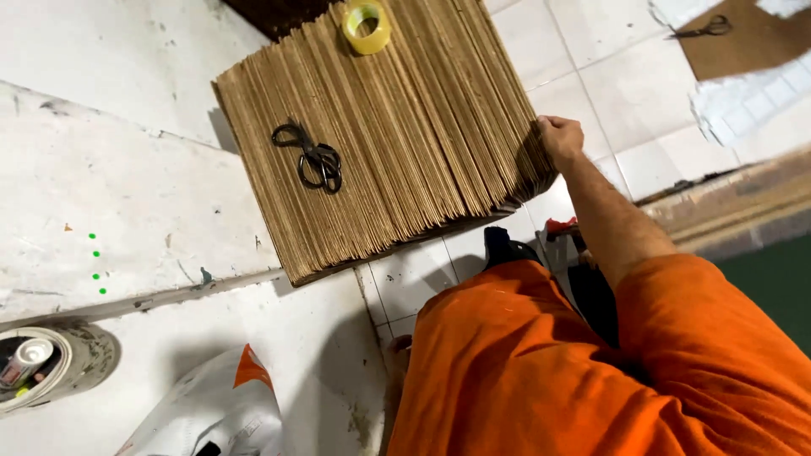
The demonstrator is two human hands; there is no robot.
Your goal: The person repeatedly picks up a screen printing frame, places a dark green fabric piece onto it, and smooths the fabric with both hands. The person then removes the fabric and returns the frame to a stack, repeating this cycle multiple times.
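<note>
Cardboard sheets [397, 127], stacked on edge in one thick bundle, stand on the white tiled floor [617, 84]. Left of the grip, black scissors [312, 160] and a yellow tape roll [366, 25] lie on top. The right hand [560, 139] is clamped on the bundle's right edge. The left hand is out of view.

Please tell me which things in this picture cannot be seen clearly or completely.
- Left hand: not in the head view, so its state is unknown.
- Right hand: fingertips hidden behind the cardboard stack, so its grip cannot be judged.
- Far scissors: too small for detail.
- Tub: cut off by the left edge.
- White bag: cut off by the bottom edge.
</note>
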